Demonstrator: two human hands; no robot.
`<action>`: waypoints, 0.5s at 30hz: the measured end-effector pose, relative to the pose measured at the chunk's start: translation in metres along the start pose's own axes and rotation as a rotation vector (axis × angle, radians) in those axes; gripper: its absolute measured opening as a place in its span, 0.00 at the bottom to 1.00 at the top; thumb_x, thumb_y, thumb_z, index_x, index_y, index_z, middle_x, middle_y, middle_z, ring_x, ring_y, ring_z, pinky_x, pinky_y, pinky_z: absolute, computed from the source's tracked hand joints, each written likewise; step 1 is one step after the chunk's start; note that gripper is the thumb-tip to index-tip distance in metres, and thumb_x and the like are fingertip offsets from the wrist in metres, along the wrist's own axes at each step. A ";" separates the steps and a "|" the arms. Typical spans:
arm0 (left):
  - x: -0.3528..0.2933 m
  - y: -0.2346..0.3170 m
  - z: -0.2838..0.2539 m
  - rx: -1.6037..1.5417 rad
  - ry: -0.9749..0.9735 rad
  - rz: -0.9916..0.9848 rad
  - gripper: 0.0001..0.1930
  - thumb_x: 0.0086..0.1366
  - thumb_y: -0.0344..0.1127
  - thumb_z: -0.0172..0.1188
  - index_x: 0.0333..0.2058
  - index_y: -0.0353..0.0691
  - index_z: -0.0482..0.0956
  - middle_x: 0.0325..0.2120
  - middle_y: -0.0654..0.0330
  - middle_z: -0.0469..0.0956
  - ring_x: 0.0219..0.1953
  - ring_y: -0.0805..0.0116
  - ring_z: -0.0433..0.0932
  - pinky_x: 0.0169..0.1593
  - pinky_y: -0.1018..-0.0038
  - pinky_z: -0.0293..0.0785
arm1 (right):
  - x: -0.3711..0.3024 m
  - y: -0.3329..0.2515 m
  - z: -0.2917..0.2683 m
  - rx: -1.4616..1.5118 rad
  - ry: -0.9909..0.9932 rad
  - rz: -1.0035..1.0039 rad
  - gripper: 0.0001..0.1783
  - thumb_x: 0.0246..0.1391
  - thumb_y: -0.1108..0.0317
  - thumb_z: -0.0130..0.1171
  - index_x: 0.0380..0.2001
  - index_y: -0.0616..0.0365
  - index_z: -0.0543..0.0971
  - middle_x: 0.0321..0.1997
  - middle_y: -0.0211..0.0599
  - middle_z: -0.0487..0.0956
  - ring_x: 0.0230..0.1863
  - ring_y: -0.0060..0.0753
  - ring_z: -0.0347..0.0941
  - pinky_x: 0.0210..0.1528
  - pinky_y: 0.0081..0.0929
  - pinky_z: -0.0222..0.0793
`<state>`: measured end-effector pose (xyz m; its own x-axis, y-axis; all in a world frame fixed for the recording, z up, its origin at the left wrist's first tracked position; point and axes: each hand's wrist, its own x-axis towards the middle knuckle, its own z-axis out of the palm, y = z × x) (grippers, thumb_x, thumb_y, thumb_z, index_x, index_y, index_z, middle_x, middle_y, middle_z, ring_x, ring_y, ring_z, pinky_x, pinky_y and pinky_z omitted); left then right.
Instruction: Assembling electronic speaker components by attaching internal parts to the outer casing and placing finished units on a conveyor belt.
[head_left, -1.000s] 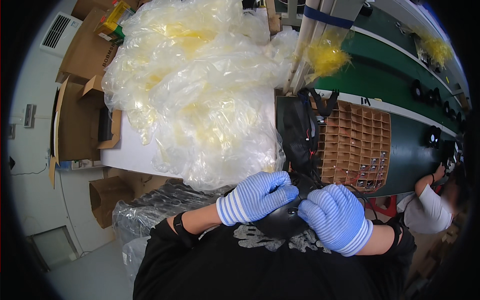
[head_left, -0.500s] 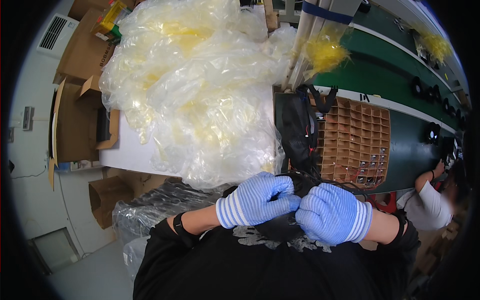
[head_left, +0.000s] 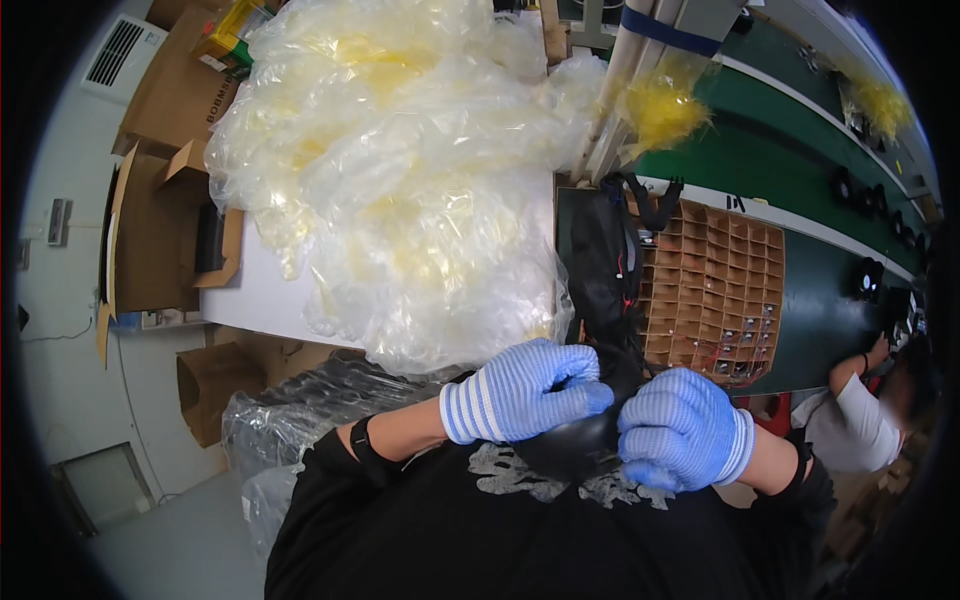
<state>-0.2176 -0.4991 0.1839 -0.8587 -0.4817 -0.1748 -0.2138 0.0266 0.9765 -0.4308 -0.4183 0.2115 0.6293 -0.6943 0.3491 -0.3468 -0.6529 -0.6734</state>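
Observation:
My left hand (head_left: 525, 392), in a blue-and-white striped knit glove, is closed in a pinch on the edge of a glossy black rounded thing (head_left: 572, 448) held close in front of my chest. Its kind is hard to make out, as the hands and my black shirt hide its outline. On its other side, my right hand (head_left: 685, 430), gloved alike, has its fingers curled against the same thing. Just beyond the hands a long black bag-like bundle (head_left: 600, 265) with cords lies along the bench's left edge.
Crumpled clear plastic bags (head_left: 420, 190) with yellow tints heap over a white table (head_left: 255, 285). A cardboard divider grid (head_left: 710, 280) holds small wired parts on the green bench (head_left: 825, 300). A co-worker (head_left: 850, 425) sits at right. Open cardboard boxes (head_left: 155, 235) stand at left.
My hands have drawn slightly apart, the right one moving rightward. More of the black thing's shiny surface now shows between them.

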 end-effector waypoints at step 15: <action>0.000 -0.012 -0.003 -0.348 0.022 -0.195 0.16 0.59 0.43 0.60 0.21 0.40 0.67 0.16 0.67 0.60 0.22 0.79 0.57 0.26 0.77 0.59 | 0.015 -0.010 0.003 -0.063 0.057 0.205 0.09 0.50 0.64 0.54 0.24 0.59 0.75 0.20 0.41 0.71 0.21 0.46 0.70 0.23 0.39 0.66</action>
<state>-0.2132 -0.5022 0.1729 -0.8068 -0.4667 -0.3622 -0.1980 -0.3640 0.9101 -0.4157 -0.4215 0.2221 0.5015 -0.8293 0.2464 -0.5076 -0.5127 -0.6925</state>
